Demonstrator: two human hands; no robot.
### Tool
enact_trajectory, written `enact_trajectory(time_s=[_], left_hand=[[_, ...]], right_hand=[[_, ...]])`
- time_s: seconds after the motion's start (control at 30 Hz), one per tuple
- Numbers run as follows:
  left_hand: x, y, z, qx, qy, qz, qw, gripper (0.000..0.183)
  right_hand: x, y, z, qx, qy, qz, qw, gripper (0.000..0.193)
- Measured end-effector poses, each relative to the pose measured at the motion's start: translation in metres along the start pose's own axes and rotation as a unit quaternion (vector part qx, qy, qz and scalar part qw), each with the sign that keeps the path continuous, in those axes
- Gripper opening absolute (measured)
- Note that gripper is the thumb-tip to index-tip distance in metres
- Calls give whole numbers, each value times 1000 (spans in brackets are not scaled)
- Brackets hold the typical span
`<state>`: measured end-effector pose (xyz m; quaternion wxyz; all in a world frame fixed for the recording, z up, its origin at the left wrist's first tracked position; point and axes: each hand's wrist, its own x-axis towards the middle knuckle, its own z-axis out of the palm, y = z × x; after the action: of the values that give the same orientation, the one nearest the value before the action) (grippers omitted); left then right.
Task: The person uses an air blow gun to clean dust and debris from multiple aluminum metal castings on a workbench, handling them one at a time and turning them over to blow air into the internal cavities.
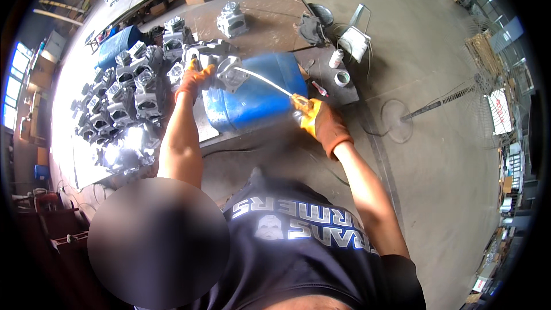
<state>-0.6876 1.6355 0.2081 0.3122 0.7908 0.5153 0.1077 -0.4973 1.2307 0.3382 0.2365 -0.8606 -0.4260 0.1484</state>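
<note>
My left hand [195, 77], in an orange work glove, is closed on a grey metal casting [232, 77] with flanged round openings. The casting rests at the upper left of a blue plastic drum [261, 99] lying on its side. My right hand [322, 123], gloved too, grips the handle of a tool with a long thin pale rod [266, 81], which looks like an air blow gun. The rod slants up and left across the drum, its tip at the casting's flange. Most of the handle is hidden in the glove.
Many similar castings [120, 97] crowd the table to the left, and a single casting [232, 20] stands farther back. A white bottle [336, 58] and a tape roll [342, 78] sit on the right corner. Beyond are a chair [354, 42] and a pedestal fan [442, 102].
</note>
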Motion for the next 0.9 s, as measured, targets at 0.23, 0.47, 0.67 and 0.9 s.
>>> enact_trajectory(time_s=[0.23,0.47,0.67,0.9], left_hand=[[-46,90,-19,-56,-52,64,995,72],[-38,123,-12,79,-99,258,958,50],[-44,105,19,359,-93,457,809,40],[-50,24,57,380,40,370,847,10]], right_hand=[[-17,97,71,178,-68,-127,973,33],[-72,42,-4,410,-161,187,878,31],[-96,61,-4,407,-91,223,881,16],[-78,55,11,314,-175,121,925,19]])
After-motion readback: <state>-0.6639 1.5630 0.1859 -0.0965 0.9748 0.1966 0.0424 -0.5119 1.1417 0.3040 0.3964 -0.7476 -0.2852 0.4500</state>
